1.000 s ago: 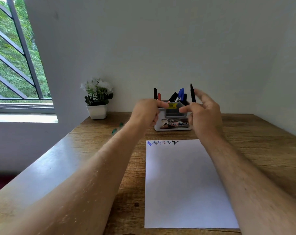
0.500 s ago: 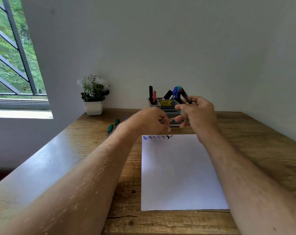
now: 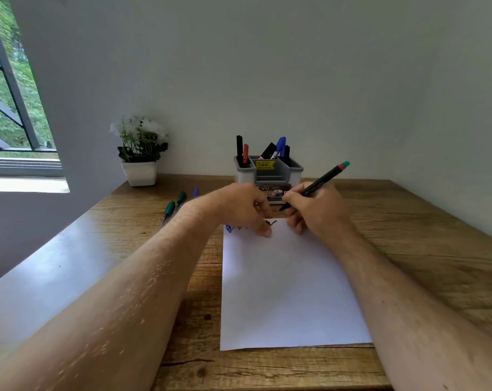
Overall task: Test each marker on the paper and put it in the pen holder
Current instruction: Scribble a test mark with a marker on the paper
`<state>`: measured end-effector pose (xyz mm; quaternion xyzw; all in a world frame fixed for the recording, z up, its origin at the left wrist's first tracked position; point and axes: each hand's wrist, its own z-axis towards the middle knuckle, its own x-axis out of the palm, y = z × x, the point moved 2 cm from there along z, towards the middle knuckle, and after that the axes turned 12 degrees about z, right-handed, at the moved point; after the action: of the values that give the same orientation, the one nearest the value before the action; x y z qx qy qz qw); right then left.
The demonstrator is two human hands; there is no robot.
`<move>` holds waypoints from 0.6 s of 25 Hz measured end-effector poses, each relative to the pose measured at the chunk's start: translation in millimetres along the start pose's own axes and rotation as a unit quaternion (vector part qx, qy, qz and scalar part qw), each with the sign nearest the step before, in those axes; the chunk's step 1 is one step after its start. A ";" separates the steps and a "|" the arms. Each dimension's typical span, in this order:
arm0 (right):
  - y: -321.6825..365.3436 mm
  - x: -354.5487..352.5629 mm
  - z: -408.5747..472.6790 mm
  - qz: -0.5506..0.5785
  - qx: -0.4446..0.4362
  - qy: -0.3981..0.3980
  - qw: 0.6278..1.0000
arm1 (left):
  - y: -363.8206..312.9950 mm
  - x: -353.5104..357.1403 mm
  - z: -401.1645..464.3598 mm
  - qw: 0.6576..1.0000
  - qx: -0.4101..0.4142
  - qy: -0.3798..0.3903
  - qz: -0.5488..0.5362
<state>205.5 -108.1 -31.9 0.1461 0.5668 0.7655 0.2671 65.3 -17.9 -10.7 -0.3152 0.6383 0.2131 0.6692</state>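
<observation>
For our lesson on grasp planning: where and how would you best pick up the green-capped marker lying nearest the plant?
Grip the green-capped marker by its bare barrel just below the cap, pinching across its width from above. It lies flat on the table, close beside a second green marker, so come down on it from the window side.

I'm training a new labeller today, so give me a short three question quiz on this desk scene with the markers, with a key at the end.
1. True or false: the right hand holds the black marker with the teal end.
2. Which hand presses on the white sheet of paper?
3. Where do the loose green-capped markers lie: A, left of the paper; B, inside the grey plastic pen holder?

Key: 1 true. 2 the left hand. 3 A.
</observation>
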 end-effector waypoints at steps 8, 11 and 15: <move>0.1 3.2 -0.8 -0.142 -0.018 0.021 0.989 | -4.1 4.2 0.9 0.999 0.029 0.024 -0.021; 0.3 4.6 -0.6 -0.142 -0.021 0.041 0.989 | -4.8 4.5 1.3 0.999 0.025 0.027 -0.034; 1.1 5.5 -0.8 -0.155 -0.027 0.058 0.986 | -3.9 5.5 1.1 0.998 0.028 0.030 -0.045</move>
<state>200.3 -105.8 -31.6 0.0047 0.5764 0.7372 0.3526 69.3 -20.6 -15.5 -0.3309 0.6489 0.1559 0.6672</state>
